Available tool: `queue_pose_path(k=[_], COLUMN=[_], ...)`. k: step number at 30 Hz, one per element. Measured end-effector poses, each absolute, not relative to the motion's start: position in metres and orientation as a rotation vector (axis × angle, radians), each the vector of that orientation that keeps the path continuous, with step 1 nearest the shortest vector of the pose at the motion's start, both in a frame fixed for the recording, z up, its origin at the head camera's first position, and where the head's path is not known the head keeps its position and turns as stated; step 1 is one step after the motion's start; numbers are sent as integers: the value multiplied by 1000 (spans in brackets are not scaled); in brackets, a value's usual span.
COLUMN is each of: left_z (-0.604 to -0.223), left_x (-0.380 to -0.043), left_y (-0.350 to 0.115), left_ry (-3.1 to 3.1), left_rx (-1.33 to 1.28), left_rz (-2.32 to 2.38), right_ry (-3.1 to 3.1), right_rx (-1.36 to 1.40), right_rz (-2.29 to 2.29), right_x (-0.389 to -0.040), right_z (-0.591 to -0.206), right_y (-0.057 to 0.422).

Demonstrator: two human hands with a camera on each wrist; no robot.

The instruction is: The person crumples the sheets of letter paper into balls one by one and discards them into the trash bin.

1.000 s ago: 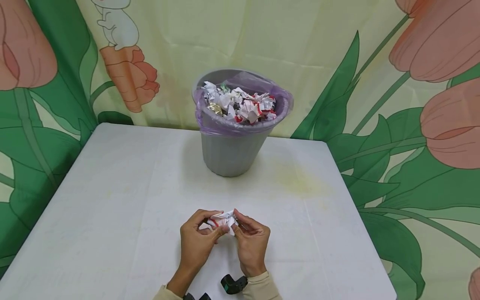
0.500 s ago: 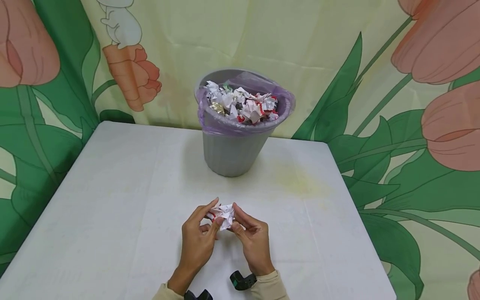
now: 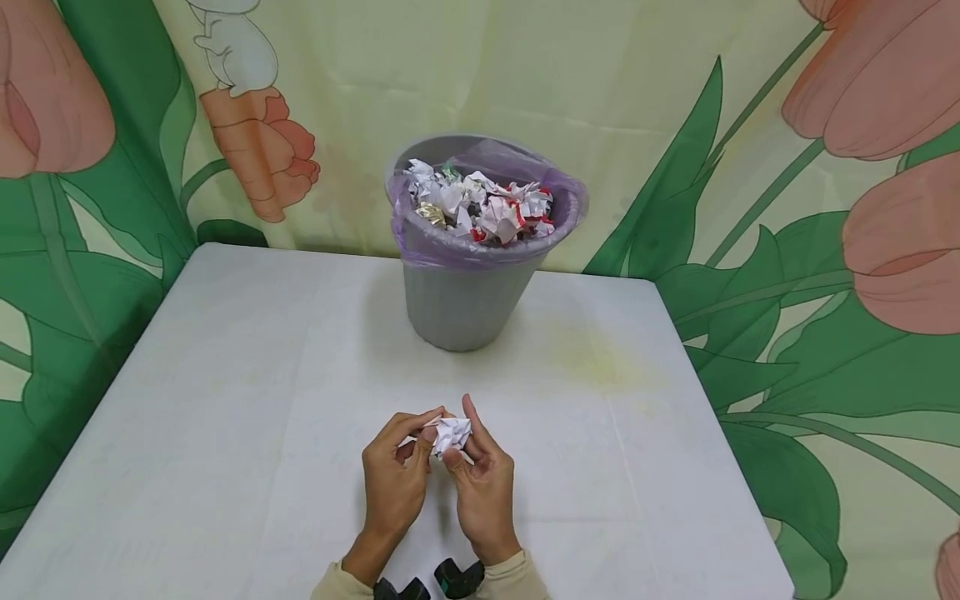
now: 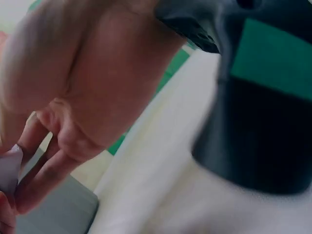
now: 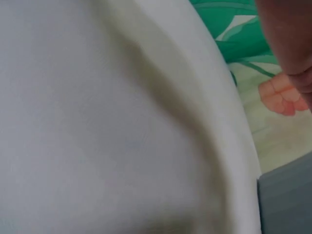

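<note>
Between both hands, a small crumpled piece of white paper [image 3: 452, 435] is held above the near part of the table. My left hand [image 3: 397, 475] pinches its left side with thumb and fingers. On its right side, the thumb and fingers of my right hand [image 3: 486, 492] grip it, the index finger pointing up past it. In the left wrist view, a corner of the paper [image 4: 9, 168] shows at the fingers of the left hand [image 4: 92, 83]. Only the edge of a hand [image 5: 290, 39] enters the right wrist view.
A grey bin [image 3: 459, 308] with a purple liner bag [image 3: 562, 200] stands at the back of the table, heaped with crumpled paper [image 3: 498, 212]. A white cloth covers the table [image 3: 225, 400]. Behind hangs a curtain [image 3: 360, 100] printed with tulips and a rabbit.
The paper is turned and squeezed more compact; its red edge no longer shows. My right hand has moved left, closer to the left hand, and its index finger has lifted.
</note>
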State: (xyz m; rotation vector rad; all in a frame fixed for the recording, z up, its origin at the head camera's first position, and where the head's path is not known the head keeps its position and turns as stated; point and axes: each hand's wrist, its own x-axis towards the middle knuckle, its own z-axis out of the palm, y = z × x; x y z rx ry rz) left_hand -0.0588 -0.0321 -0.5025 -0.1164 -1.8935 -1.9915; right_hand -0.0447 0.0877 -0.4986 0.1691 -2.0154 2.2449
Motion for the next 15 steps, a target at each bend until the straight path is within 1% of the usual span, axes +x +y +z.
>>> queue_pose_path(k=[4,11,15], left_z=[-502,-501,-498], left_x=[-59,-58,-57], left_y=[-30,-27,-27], left_ry=[-1876,-1835,-1857], left_rx=[-128,-137,-182], left_rz=[-1954,-1937,-2034], right_ry=[-2036,-1977,-1898], right_rx=[177,301,297], right_rz=[2100,1821,1743], right_x=[-43,-45,-49], right_z=[-498,-501,-503], right_y=[82,74,72])
